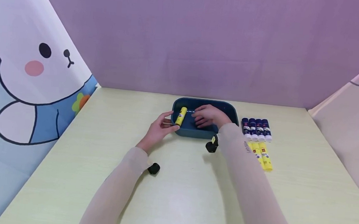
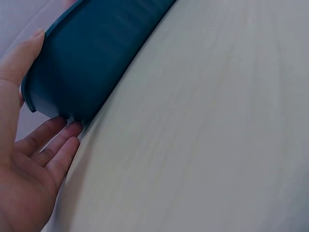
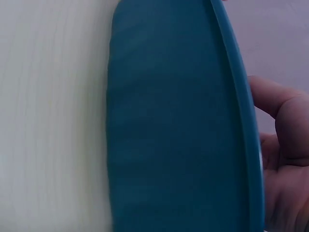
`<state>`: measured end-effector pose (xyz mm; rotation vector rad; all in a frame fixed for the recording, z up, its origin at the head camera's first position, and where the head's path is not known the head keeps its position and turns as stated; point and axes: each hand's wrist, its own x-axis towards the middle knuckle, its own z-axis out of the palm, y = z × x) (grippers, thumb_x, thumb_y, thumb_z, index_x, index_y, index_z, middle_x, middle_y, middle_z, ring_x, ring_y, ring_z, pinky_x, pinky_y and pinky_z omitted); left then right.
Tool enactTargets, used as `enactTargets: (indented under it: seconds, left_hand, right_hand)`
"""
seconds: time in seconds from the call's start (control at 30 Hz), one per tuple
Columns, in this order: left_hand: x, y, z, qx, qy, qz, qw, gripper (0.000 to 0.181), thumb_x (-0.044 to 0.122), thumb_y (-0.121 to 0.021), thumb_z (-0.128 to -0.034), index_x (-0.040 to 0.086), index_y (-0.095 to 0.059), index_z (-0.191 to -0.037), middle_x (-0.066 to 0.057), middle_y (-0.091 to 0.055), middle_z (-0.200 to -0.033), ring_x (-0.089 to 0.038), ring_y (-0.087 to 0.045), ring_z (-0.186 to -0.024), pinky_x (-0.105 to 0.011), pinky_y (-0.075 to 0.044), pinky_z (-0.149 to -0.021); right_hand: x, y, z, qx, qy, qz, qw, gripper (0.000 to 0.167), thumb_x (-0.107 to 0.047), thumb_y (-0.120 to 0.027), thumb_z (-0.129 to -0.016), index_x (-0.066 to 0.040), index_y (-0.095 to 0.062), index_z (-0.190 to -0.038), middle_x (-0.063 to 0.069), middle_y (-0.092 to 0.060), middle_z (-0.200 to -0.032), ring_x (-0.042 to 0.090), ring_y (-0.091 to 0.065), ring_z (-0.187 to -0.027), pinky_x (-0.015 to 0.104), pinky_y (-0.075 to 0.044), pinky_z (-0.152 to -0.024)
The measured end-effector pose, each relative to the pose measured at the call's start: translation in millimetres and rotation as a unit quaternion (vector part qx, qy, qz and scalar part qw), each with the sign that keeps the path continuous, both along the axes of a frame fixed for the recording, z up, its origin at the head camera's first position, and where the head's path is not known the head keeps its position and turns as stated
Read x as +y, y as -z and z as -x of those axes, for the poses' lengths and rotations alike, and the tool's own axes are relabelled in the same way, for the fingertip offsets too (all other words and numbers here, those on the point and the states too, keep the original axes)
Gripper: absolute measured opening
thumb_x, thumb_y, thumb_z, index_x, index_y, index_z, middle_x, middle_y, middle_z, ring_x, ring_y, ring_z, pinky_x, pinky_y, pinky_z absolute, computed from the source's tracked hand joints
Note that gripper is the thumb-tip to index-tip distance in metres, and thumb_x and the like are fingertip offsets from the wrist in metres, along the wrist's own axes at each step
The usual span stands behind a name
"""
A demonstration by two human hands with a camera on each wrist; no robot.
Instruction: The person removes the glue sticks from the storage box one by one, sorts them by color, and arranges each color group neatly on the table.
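A dark blue rectangular box [image 1: 193,133] stands on the table near its far edge. Inside, a yellow glue stick [image 1: 181,116] lies at the left end. My left hand [image 1: 160,127] touches the box's front-left corner; the left wrist view shows the thumb against its rim and the extended fingers [image 2: 60,150] against its end wall. My right hand [image 1: 208,115] reaches over the front wall into the box, fingers loosely bent, with nothing visible in them. In the right wrist view the box wall [image 3: 178,121] hides part of the right hand [image 3: 289,140].
Right of the box stands a row of dark blue glue sticks [image 1: 256,129] with white ends. In front of them lie several yellow glue sticks [image 1: 263,156], partly covered by the right sleeve [image 1: 243,149]. A purple cloth [image 1: 204,50] hangs behind the table [image 1: 179,190].
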<state>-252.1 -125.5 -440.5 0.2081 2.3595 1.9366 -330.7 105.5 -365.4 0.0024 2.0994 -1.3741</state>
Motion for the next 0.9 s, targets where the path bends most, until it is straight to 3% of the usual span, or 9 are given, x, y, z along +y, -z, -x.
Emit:
enactTargets:
  seconds: [0.2, 0.4, 0.73, 0.9]
  left_hand:
    - [0.1, -1.2, -0.8, -0.009, 0.008, -0.002, 0.9999, 0.071, 0.032, -0.075, -0.0908, 0.026, -0.04, -0.152, -0.016, -0.055, -0.13, -0.03, -0.059, -0.12, -0.042, -0.049, -0.099]
    - [0.4, -2.8, -1.9, -0.007, 0.011, -0.001, 0.9999, 0.071, 0.03, -0.074, -0.0917, 0.025, -0.039, -0.153, -0.016, -0.055, -0.131, -0.03, -0.059, -0.12, -0.042, -0.049, -0.099]
    - [1.0, -0.4, -1.3, 0.003, 0.002, 0.009, 1.0, 0.068, 0.032, -0.075, -0.0909, 0.026, -0.042, -0.15, -0.011, -0.058, -0.126, -0.026, -0.061, -0.117, -0.04, -0.051, -0.097]
    - [0.3, -0.1, -0.4, 0.004, 0.002, 0.007, 1.0, 0.069, 0.033, -0.075, -0.0907, 0.026, -0.042, -0.15, -0.011, -0.058, -0.125, -0.025, -0.062, -0.116, -0.04, -0.051, -0.097]
  right_hand:
    - [-14, 6.3, -1.6, -0.026, 0.014, 0.041, 0.9987, 0.058, -0.014, -0.06, -0.101, 0.001, -0.032, -0.15, 0.028, -0.057, -0.13, 0.036, -0.063, -0.108, 0.044, -0.055, -0.089]
    - [-26, 11.8, -2.1, -0.024, 0.026, 0.047, 0.9983, 0.065, -0.015, -0.062, -0.1, 0.004, -0.027, -0.151, 0.03, -0.056, -0.13, 0.037, -0.067, -0.104, 0.042, -0.056, -0.086]
    - [-48, 18.1, -5.0, 0.025, 0.019, 0.007, 0.9995, 0.053, -0.017, -0.07, -0.095, 0.006, -0.046, -0.136, 0.024, -0.065, -0.112, 0.024, -0.07, -0.073, 0.036, -0.06, -0.074]
    - [-52, 20.3, -7.0, 0.049, 0.024, -0.007, 0.9985, 0.067, -0.015, -0.076, -0.09, 0.005, -0.038, -0.142, 0.02, -0.064, -0.104, 0.027, -0.071, -0.075, 0.037, -0.06, -0.072]
